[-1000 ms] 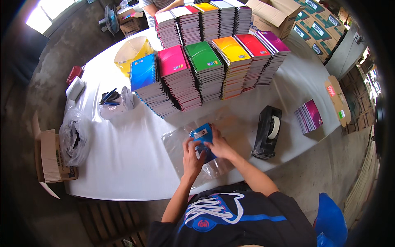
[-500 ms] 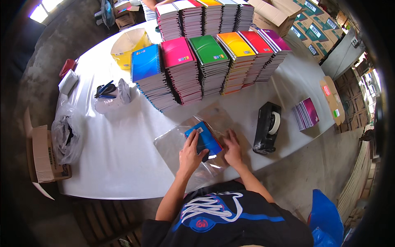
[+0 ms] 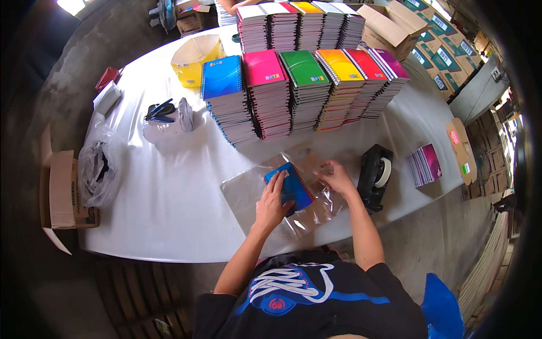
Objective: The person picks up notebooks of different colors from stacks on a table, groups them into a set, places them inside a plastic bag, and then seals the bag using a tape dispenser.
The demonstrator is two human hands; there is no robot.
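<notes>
A blue spiral notebook (image 3: pixel 297 191) with a red coil lies tilted on a clear plastic sheet (image 3: pixel 241 191), which spreads out on both sides of it. My left hand (image 3: pixel 272 202) rests flat on the notebook's left part, fingers stretched and thumb apart. To the right of the coil, my right hand (image 3: pixel 339 179) pinches the plastic and holds its edge raised off the table. Close beside that hand stands a black tape dispenser (image 3: pixel 370 183) with a roll of tape (image 3: pixel 384 172).
Tall notebook stacks (image 3: pixel 309 90) in several colours rise beyond my hands, with more behind. A small purple notebook stack (image 3: pixel 424 165) sits at right. Pliers (image 3: pixel 161 111), a crumpled plastic bag (image 3: pixel 97 169), a yellow container (image 3: pixel 195 59) and an open carton (image 3: pixel 62 189) are at left.
My right hand has moved up and away from the notebook's coil, drawing the plastic edge up and rightward. The left hand stays on the notebook. The whole view has shifted slightly.
</notes>
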